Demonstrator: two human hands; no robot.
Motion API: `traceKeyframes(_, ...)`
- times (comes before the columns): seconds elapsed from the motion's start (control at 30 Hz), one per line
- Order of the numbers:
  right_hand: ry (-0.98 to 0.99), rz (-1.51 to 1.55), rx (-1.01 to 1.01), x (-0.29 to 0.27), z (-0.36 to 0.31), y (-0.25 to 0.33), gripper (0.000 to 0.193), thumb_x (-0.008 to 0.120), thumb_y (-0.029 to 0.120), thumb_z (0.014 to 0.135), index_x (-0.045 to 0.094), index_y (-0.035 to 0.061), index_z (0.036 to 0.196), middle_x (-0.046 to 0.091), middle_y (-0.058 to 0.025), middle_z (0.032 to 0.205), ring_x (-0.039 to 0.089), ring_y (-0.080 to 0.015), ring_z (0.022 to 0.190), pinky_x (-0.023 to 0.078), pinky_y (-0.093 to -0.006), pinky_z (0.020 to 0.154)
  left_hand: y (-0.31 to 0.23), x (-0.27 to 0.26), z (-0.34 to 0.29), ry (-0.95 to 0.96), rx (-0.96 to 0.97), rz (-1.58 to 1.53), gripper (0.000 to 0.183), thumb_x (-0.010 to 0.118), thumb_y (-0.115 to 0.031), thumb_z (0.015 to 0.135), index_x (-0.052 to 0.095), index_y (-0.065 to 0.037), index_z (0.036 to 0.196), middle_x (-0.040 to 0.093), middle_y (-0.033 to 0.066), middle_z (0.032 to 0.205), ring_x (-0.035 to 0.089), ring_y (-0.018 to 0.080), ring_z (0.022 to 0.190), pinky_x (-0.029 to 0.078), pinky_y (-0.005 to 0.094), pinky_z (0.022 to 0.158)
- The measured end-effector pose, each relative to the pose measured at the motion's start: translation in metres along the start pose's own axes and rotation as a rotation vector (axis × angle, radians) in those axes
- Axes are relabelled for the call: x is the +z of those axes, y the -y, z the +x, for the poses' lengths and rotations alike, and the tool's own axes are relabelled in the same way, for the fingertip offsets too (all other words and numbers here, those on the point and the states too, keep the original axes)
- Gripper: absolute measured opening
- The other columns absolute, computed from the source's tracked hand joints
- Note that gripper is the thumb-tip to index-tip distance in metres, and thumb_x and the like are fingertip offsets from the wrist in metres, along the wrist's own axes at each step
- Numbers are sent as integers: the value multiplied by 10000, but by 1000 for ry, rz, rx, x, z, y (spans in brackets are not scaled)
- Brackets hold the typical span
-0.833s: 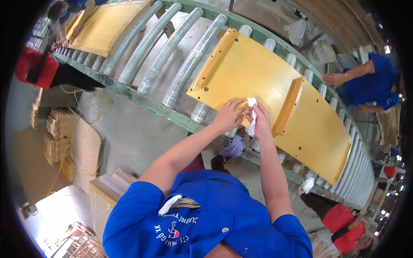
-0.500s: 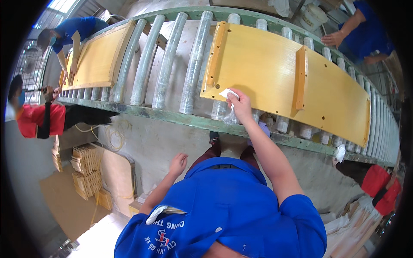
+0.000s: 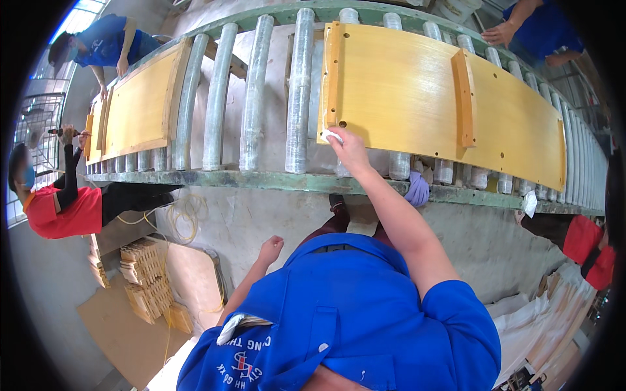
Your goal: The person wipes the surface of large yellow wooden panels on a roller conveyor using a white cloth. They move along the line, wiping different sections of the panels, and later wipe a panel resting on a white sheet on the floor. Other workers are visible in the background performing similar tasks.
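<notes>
My right hand [image 3: 350,151] pinches a small white wad [image 3: 331,135], cloth or paper, against the near left corner of a yellow wooden panel [image 3: 398,91]. The panel lies flat on the rollers and has small dark holes. A wooden strip [image 3: 333,75] runs along its left end, just beyond my fingertips. Another strip [image 3: 464,98] crosses the panel farther right. My left hand [image 3: 270,249] hangs low beside my body, away from the panel, its fingers curled in with nothing visible in them.
The green roller frame [image 3: 261,180] stands before me, with a purple cloth [image 3: 417,189] at its edge. A second panel [image 3: 140,98] lies left, near a person in blue [image 3: 107,42] and one in red [image 3: 62,212]. Wood pieces [image 3: 147,280] are stacked lower left.
My right hand has moved left to the panel's corner with the white wad. The clear film that hung below it no longer shows. The fingers of my left hand have curled in.
</notes>
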State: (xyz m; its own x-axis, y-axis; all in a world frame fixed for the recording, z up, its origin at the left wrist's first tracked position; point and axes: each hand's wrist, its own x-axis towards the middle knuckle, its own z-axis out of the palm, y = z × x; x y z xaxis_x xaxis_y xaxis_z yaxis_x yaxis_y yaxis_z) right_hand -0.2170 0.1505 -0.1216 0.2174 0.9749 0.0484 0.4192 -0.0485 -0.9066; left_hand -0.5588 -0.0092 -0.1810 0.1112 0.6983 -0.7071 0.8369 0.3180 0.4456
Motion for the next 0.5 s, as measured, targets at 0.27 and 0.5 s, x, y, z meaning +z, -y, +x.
traceKeyframes(0.27, -4, -37, 53, -10, -5, -8, 262, 576, 215, 837, 624, 15, 998, 630, -168, 960, 600, -327, 874, 467, -374, 770, -24, -1, 28, 56, 33, -83, 292, 530, -276, 846, 613, -45, 1004, 643, 166, 960, 618, 281, 913, 478, 354, 804)
traceKeyframes(0.5, -55, -49, 62, -27, -11, -17, 254, 584, 206, 832, 626, 10, 988, 631, -178, 946, 606, -325, 861, 475, -370, 758, 0, -6, 24, 85, -19, -15, 307, 529, -287, 827, 618, -41, 989, 645, 168, 957, 614, 287, 927, 472, 355, 817)
